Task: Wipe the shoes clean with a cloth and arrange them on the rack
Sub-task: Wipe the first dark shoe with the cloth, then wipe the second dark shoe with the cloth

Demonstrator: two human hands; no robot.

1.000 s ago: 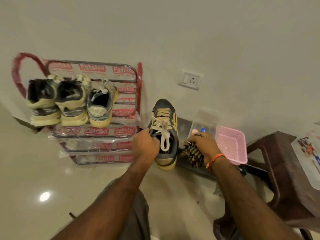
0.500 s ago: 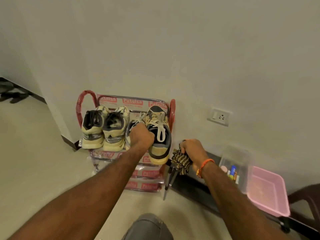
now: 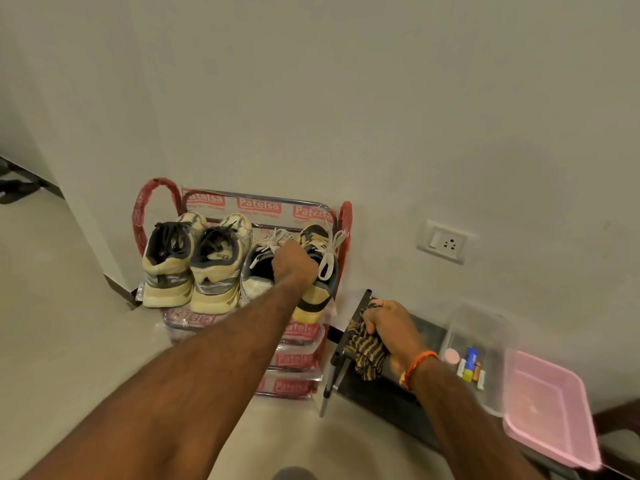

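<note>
Last shoe [image 3: 317,271] going on the rack's [image 3: 258,206] top shelf

Left hand [image 3: 294,263] grips it, right hand [image 3: 389,323] clutches the cloth [image 3: 367,351]. Let go early and it might slide off that sloped shelf.

A: What sort of place is this?
B: A home interior, most likely an entry or corridor corner. A small shoe rack [image 3: 258,206], its bars in printed plastic wrap, stands on a pale glossy floor [image 3: 69,323] against a plain painted wall [image 3: 381,116].
A: What else shows it?
B: A wall switch and socket [image 3: 445,241]; a low dark bench [image 3: 381,393] carrying a clear plastic box [image 3: 485,327] of small household items and a pink plastic basket [image 3: 554,427].
</note>
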